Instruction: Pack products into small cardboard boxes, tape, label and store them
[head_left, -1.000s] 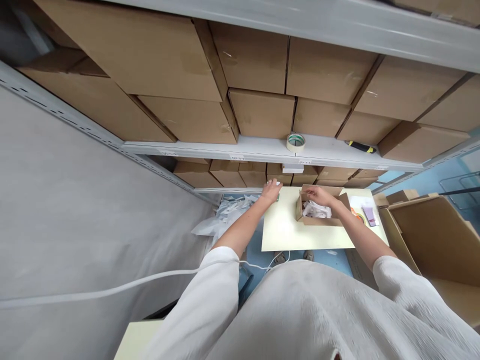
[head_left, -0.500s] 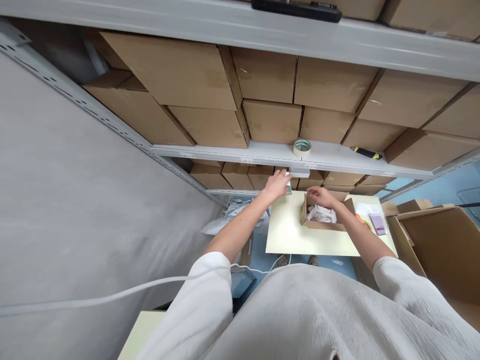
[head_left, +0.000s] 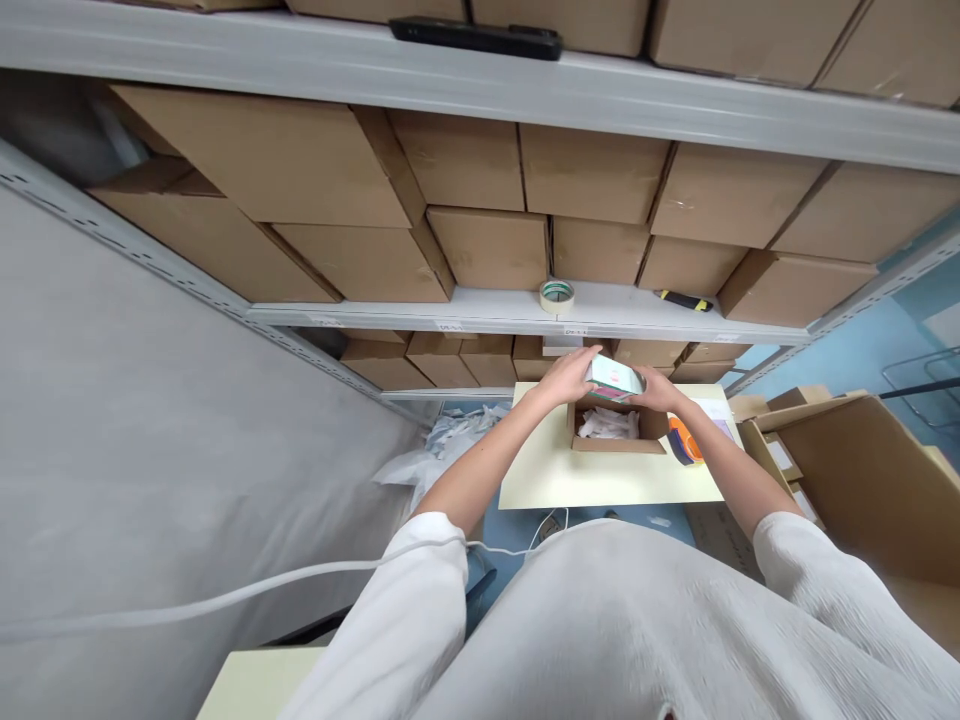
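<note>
Between my two hands is a small white and green box with a pink mark (head_left: 615, 377), held above an open cardboard box (head_left: 621, 446). My left hand (head_left: 568, 378) grips its left end, and my right hand (head_left: 655, 390) closes on its right end. Crumpled white packing material (head_left: 608, 424) lies inside the cardboard box, which stands on a pale yellow table (head_left: 547, 485). Right of that box is an orange tape dispenser (head_left: 685, 441), close to my right forearm.
Cardboard boxes fill the grey shelves (head_left: 480, 312) ahead. On the middle shelf lie a tape roll (head_left: 556, 297) and a yellow-black cutter (head_left: 683, 300). A large open carton (head_left: 855, 470) stands at the right. A white cable (head_left: 315, 571) crosses my left sleeve.
My left hand has brought the small box rightward from the table's back left to above the cardboard box. My right hand has taken hold of its other end. The view has shifted right.
</note>
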